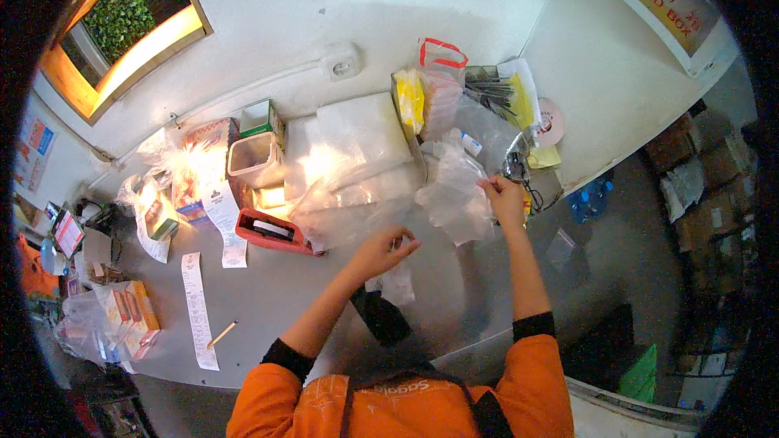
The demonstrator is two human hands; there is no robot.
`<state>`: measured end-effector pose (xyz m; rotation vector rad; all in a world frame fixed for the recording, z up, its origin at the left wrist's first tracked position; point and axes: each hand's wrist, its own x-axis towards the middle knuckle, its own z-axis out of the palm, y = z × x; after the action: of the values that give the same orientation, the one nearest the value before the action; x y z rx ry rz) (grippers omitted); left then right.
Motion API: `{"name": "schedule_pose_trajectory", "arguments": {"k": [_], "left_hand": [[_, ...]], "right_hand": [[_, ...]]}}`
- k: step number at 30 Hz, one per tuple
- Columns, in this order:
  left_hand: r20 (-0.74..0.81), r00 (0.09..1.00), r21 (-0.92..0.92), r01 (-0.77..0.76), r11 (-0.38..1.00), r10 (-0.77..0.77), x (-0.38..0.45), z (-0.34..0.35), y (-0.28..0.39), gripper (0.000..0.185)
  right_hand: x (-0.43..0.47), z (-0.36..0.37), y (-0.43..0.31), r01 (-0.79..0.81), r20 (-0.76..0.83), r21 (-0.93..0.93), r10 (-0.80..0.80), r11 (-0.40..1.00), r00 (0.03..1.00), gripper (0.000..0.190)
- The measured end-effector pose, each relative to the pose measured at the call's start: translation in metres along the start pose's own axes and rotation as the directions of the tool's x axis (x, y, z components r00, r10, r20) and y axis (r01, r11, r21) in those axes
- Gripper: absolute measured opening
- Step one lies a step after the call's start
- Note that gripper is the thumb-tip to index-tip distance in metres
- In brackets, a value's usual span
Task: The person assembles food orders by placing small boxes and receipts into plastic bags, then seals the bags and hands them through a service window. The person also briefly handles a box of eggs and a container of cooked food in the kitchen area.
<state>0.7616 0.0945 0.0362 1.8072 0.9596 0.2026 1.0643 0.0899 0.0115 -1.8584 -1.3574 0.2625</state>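
My right hand pinches the edge of a thin clear plastic bag above the right part of the grey counter. My left hand hovers to its left with fingers apart, and I see nothing in it. Just beyond it lie stacks of clear plastic bags in sheets against the wall. Below my left hand are a black flat object, possibly a phone, and a small clear plastic piece.
A red tape dispenser, an open plastic tub and a printed receipt with a pencil lie leftward. Bagged boxes stand far left. Behind the right hand are yellow packets and black straws. The counter's right edge drops off.
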Motion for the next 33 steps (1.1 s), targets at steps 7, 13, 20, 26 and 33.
{"name": "schedule_pose_trajectory", "arguments": {"k": [7, 13, 20, 26, 33], "left_hand": [[-0.346, 0.851, 0.256, -0.32, 0.912, 0.396, 0.083, -0.01, 0.028, 0.059], [-0.354, 0.861, 0.077, -0.363, 0.929, 0.365, 0.136, -0.011, 0.032, 0.067], [-0.215, 0.954, -0.448, -0.285, 0.847, 0.207, 0.152, -0.017, 0.038, 0.038], [-0.276, 0.948, -0.303, -0.244, 0.921, 0.16, 0.166, -0.027, 0.044, 0.042], [-0.588, 0.607, 0.668, -0.007, 0.744, 0.534, 0.183, -0.056, 0.082, 0.072]], "right_hand": [[0.012, -0.023, -0.034, -0.035, 0.038, 0.205, 0.027, 0.978, 0.999, 0.018], [0.031, -0.033, -0.045, -0.025, 0.07, 0.251, 0.008, 0.968, 0.998, 0.012], [0.049, -0.039, -0.044, -0.05, -0.004, 0.448, 0.057, 0.893, 0.998, 0.019], [0.055, -0.044, -0.032, 0.013, -0.094, 0.433, 0.031, 0.901, 0.995, 0.02], [0.064, -0.085, -0.035, 0.074, -0.238, 0.576, 0.079, 0.814, 0.968, 0.014]]}}
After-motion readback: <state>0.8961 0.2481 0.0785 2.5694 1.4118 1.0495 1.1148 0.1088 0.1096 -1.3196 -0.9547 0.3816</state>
